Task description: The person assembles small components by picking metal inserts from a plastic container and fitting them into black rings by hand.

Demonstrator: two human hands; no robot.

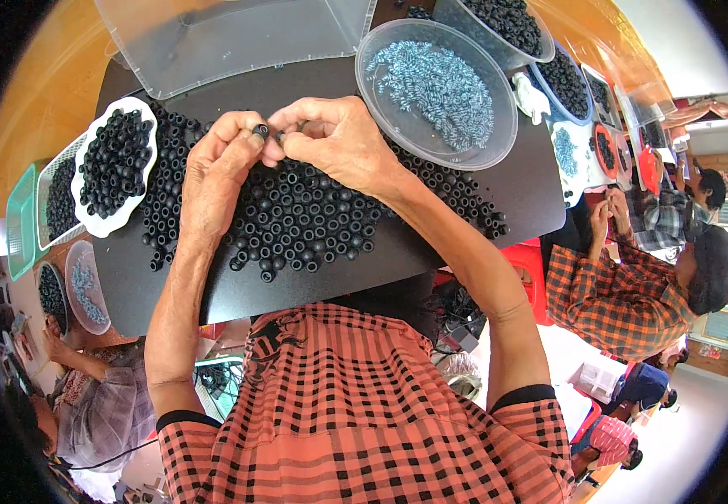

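Note:
My left hand (214, 172) is closed, pinching a small black round part with a hole (260, 131) between thumb and forefinger. Close beside it, my right hand (339, 141) is closed too, its fingertips on a small dark piece (280, 137) that they mostly hide. The two sets of fingertips nearly meet above the dark table (330, 294). Under and around my hands spreads a loose heap of black hollow parts (305, 223). To the right of my right hand, a clear round tub (505, 126) holds many small bluish metal springs (439, 92).
A white scalloped plate (102, 225) of black parts stands at the left, by a white basket (43, 197) and a green tray (18, 223). A clear plastic bin (238, 50) sits at the back. More tubs of black parts (507, 25) stand back right. Co-workers sit on both sides.

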